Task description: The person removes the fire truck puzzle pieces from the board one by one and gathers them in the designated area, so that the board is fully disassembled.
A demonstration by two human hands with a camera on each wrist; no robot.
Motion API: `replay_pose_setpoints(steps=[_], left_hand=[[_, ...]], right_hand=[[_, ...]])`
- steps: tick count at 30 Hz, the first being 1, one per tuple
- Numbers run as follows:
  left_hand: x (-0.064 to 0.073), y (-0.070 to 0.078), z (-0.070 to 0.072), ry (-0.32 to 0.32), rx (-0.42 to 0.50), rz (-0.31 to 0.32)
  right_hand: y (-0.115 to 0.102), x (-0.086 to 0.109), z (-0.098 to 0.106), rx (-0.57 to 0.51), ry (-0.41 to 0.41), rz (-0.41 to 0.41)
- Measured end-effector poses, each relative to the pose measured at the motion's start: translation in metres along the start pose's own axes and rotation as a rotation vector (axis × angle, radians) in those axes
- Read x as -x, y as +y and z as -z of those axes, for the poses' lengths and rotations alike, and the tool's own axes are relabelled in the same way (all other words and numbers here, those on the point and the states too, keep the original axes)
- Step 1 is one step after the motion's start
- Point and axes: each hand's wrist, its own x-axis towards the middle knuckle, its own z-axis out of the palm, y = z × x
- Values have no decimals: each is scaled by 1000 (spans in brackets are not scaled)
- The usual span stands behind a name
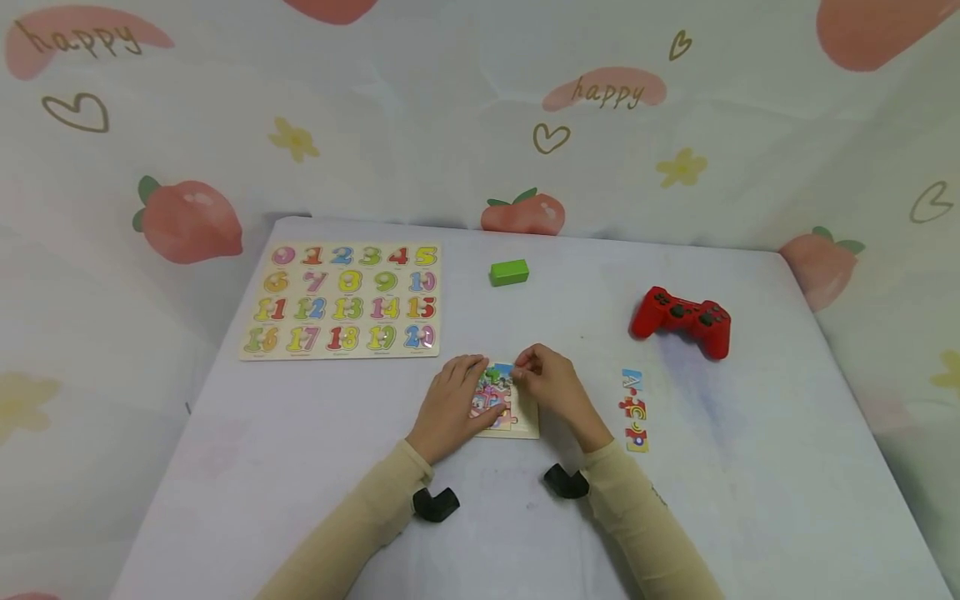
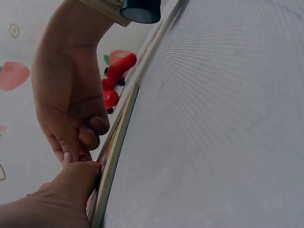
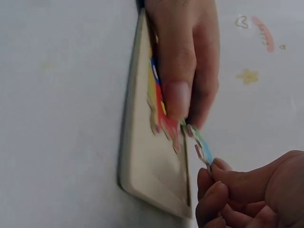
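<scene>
A small wooden jigsaw board [image 1: 527,423] lies at the middle of the table, with colourful pieces fitted over its left part. Across its left side rests my left hand [image 1: 448,404], fingers stretched out and thumb pressing on the fitted pieces. My right hand [image 1: 553,385] is at the board's upper right corner. In the right wrist view, its thumb and fingers pinch a thin puzzle piece [image 3: 205,149] with a light-blue part, tilted at the board's edge. The bare tray area [image 3: 149,168] shows beside the fitted pieces. My left palm hides the board's left edge in the head view.
Several puzzle pieces [image 1: 636,409] lie in a column right of the board. Farther right is a red game controller [image 1: 681,322]. A number puzzle board [image 1: 341,321] lies at the back left, and a green block [image 1: 509,273] at the back middle.
</scene>
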Motion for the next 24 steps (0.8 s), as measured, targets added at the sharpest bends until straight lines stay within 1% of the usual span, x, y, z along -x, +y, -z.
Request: replay_pose_setpoints(steps=[2,5,8,11,14,16,20,24], left_hand=[[0,0,1,0,5,1],[0,0,1,0,-1,-6],[0,-1,0,1,-18,-37],[1,-1,0,-1,-18,-68],[1,0,0,-7,-3,-76],[2,0,0,-10,3,-73],[1,-1,1,-13,-2,-66],[1,0,1,-21,-9,-58]], right_hand=[[-1,1,7,-12,-1,-11],[4,3,25,-13,-10,-14],[18,6,47,20,-14,17],[35,9,69,79,-10,46],[51,13,90,125,-27,38],[58,15,101,147,-53,16],[68,15,113,190,-115,-15],[76,11,114,217,-139,-21]])
